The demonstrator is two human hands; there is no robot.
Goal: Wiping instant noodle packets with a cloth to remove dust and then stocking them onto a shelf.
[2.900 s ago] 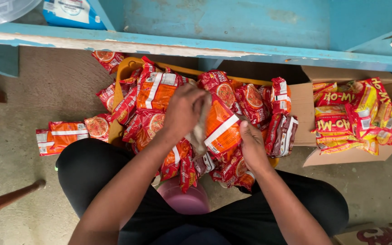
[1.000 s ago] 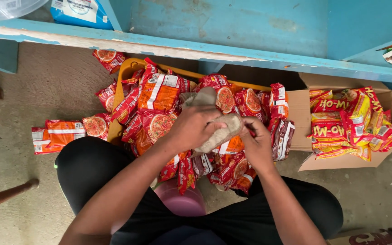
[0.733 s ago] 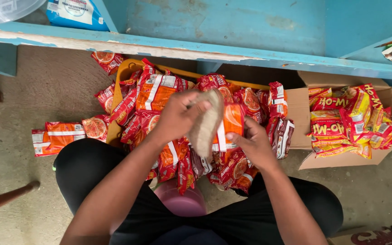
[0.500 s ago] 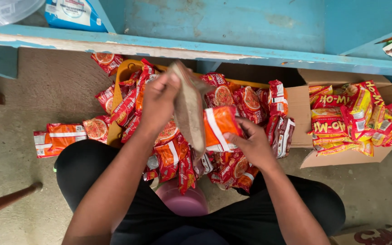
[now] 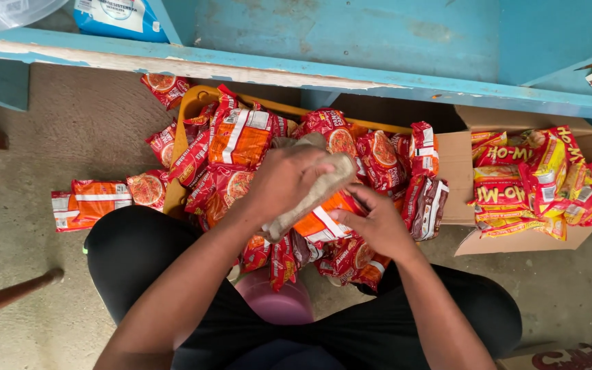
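The beige cloth (image 5: 313,195) is lying across an orange noodle packet (image 5: 323,218) above the heap of packets (image 5: 241,157), its long axis running diagonally from lower left up to upper right. The left hand (image 5: 286,178) is closing its grip fully around the cloth and pressing it down, while the right hand (image 5: 378,223) is pinching the packet from below. This looks like wiping in progress; the next stroke calls for steadying the packet. A cardboard box (image 5: 457,171) is sitting to the right on the concrete floor (image 5: 56,137).
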